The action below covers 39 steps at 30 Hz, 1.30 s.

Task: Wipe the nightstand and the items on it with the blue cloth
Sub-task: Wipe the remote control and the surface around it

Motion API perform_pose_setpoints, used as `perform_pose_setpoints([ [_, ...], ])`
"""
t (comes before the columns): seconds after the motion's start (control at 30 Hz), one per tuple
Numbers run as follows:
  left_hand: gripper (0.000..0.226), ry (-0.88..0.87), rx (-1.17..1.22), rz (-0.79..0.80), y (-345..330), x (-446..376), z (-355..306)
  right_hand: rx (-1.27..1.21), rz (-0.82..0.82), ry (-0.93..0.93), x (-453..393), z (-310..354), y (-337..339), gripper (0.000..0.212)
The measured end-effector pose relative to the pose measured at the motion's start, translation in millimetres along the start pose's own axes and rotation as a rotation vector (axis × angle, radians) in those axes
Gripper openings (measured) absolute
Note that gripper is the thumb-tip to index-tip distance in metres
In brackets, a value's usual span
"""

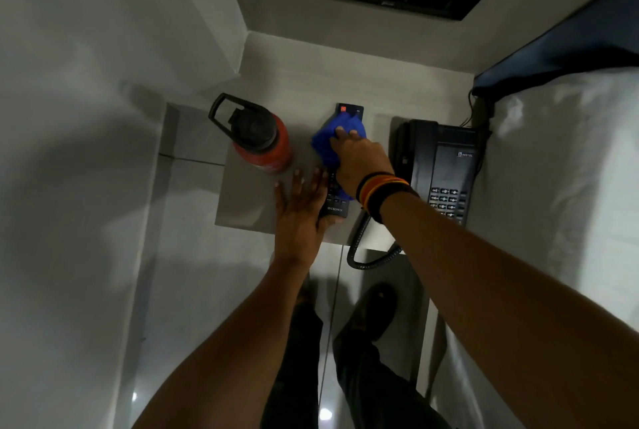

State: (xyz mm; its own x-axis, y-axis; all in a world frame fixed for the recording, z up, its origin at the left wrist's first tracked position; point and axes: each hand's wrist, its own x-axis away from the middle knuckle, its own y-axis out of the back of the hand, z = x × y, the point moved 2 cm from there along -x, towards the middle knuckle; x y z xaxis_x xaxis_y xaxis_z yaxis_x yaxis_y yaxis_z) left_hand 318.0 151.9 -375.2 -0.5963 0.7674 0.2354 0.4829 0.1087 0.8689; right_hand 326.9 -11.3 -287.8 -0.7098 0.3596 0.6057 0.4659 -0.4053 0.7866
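remote [334, 205] lies lengthwise on the counter [242, 200], long axis running away from the person. right hand [359, 162] presses the bunched blue cloth [326, 145] on its far half; left hand [299, 210], fingers spread, pins the near end.

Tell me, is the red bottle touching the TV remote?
Apart. The head view shows bare nightstand top between the red bottle and the remote, which lies under the blue cloth.
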Motion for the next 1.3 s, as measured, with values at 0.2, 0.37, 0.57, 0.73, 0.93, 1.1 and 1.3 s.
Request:
perform_pose_setpoints([
  [0.2,0.083,0.001,0.045,-0.005,4,-1,-1,-0.309,0.081,-0.075,4,-16,39,0.047],
  [0.37,0.098,-0.004,0.044,-0.020,3,-1,2,-0.328,-0.204,-0.104,-7,-26,65,0.055],
  [0.57,0.088,-0.007,0.045,-0.105,-6,-4,3,-0.150,-0.027,-0.042,-24,-16,2,0.080],
  [0.73,0.082,-0.010,0.009,-0.088,-13,-1,4,-0.128,-0.109,-0.025,1,-14,-24,0.081],
  [0.93,0.071,-0.013,0.033,-0.107,-11,1,-1,-0.231,0.031,0.008,67,-3,-76,0.083],
  [1.1,0.067,-0.061,0.024,-0.190,-18,3,6,-0.227,0.046,0.106,80,-12,-89,0.082],
  [1.3,0.072,0.044,0.044,-0.068,-6,2,-5,-0.671,0.047,0.002,90,-46,-54,0.039],
])
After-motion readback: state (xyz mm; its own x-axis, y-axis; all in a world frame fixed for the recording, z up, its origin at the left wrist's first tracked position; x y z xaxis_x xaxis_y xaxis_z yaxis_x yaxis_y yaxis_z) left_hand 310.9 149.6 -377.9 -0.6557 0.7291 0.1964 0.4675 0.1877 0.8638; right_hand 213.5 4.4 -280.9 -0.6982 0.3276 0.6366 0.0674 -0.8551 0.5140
